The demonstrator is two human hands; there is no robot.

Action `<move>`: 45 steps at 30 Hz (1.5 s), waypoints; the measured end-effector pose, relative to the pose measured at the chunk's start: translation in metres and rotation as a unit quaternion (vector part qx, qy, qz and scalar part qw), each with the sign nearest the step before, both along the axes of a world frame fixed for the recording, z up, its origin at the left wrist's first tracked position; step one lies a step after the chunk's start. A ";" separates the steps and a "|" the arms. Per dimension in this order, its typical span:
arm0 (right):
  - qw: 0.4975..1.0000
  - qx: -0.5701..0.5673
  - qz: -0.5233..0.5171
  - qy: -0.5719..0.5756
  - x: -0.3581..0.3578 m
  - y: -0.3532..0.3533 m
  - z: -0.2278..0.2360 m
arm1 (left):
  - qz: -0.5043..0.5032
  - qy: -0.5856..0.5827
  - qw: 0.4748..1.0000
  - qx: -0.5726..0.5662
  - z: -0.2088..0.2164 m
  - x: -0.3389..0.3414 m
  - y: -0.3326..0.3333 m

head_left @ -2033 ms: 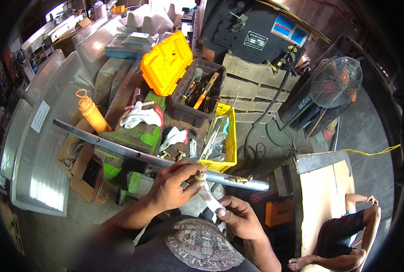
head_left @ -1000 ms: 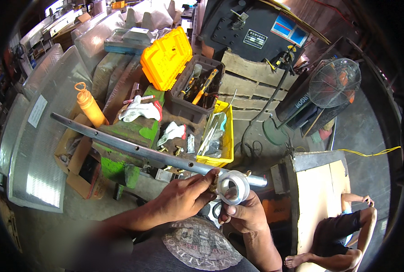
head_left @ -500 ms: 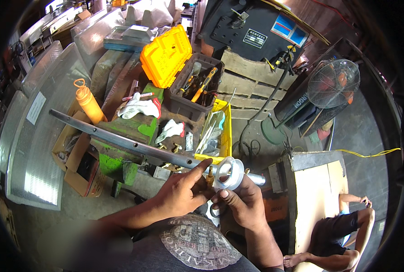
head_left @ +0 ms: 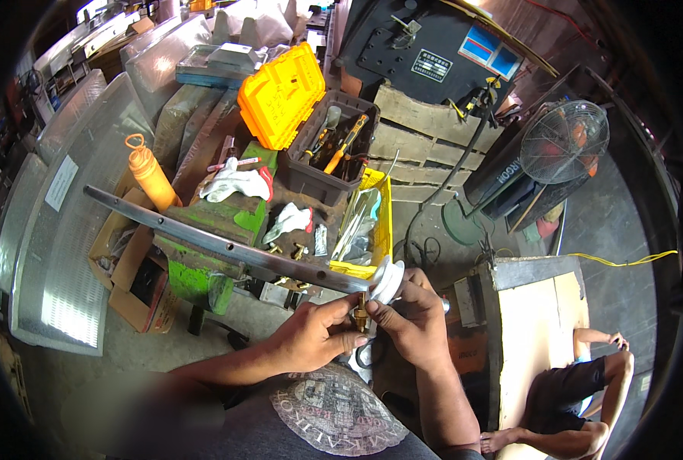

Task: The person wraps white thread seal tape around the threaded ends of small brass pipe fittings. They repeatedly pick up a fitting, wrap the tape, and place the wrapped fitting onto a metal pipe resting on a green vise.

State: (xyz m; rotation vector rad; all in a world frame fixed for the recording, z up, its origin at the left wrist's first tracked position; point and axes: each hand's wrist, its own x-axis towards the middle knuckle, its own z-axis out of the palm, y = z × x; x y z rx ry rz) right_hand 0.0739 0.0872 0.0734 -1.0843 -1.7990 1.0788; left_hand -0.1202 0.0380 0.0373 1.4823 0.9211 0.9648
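My left hand [head_left: 311, 335] pinches an upright brass fitting [head_left: 361, 314] between thumb and fingers. Close beside it, my right hand [head_left: 420, 326] grips a white spool of thread seal tape [head_left: 388, 280], its edge right by the top of the fitting. The right thumb reaches across to the fitting. Just beyond both hands runs a long grey metal bar [head_left: 226, 245] with holes along it, lying over a green bench vise [head_left: 192, 285]. Its near end is hidden behind the spool and fingers. A dark ring-shaped thing [head_left: 369, 354] shows below my hands.
Behind the bar are several brass fittings [head_left: 298, 251], white gloves [head_left: 234, 182], a toolbox [head_left: 322, 170] with its yellow lid raised, and a yellow crate [head_left: 384, 222]. An orange bottle [head_left: 151, 176] stands at left. A wooden-topped table [head_left: 537, 322] and a seated person [head_left: 579, 391] are at right.
The spool has turned from face-on to edge-on and moved slightly up. My left index finger, stretched toward the bar before, has curled down onto the brass fitting.
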 end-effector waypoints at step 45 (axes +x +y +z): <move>0.993 -0.020 0.110 -0.047 0.013 -0.022 0.016 | 0.167 -0.290 0.940 0.061 -0.007 -0.030 0.026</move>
